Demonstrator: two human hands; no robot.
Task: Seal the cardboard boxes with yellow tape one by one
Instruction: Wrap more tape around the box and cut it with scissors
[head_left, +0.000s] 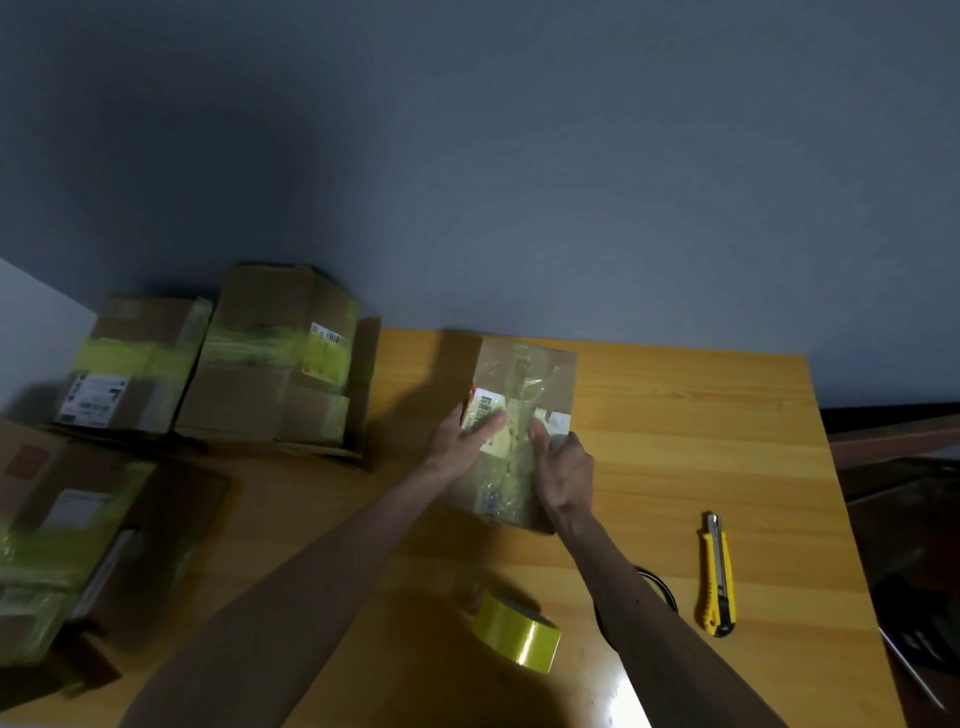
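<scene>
A small flat cardboard box (540, 379) lies on the wooden table (701, 426), with glossy tape and white labels across its top. My left hand (457, 441) rests on the box's left side, fingers stretched over a label. My right hand (563, 473) presses on the box's near right part, thumb pointing up and the other fingers curled at the box's right edge. A roll of yellow tape (519, 634) stands on the table near me, between my forearms.
A yellow utility knife (718, 577) lies to the right. A dark ring (660, 587) shows partly behind my right forearm. Three cardboard boxes wrapped in yellow tape sit at the left: two at the back (130, 364) (280, 358), one closer (72, 551). A grey wall stands behind.
</scene>
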